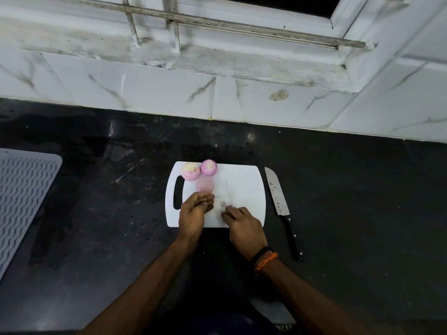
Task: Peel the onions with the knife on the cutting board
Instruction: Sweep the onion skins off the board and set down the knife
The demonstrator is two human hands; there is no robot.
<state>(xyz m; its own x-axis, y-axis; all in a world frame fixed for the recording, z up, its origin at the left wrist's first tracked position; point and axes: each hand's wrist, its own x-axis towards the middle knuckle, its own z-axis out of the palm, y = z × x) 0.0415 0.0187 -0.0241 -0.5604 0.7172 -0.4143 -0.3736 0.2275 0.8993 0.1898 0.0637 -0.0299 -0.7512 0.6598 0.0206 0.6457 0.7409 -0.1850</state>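
- Two peeled onions, one (190,171) at the far left corner and its neighbour (209,167) just beside it, sit at the back edge of the white cutting board (242,182). My guess is they're parked there to keep the middle free for working.
- A third pale pink one (205,184) sits just in front of them, right by the left hand. It's blurry, so I can't tell if it's whole or a cut half.
- Left hand (194,211) is over the near-left part of the board, fingers loosely curled. Something small might be tucked in there, but honestly I can't tell.
- Right hand (242,224) has its fingertips down on the board where there's some dark smudgy stuff, probably skin scraps (223,204). Whether it's pinching bits or just brushing them I can't make out. Looks like cleanup to me.
- Knife (281,209) lies on the dark counter (350,201) just right of the board, blade pointing away, handle toward the person. Nobody's holding it, but it's handy for the right hand.
- Peeling looks about done, judging by the bare onions.
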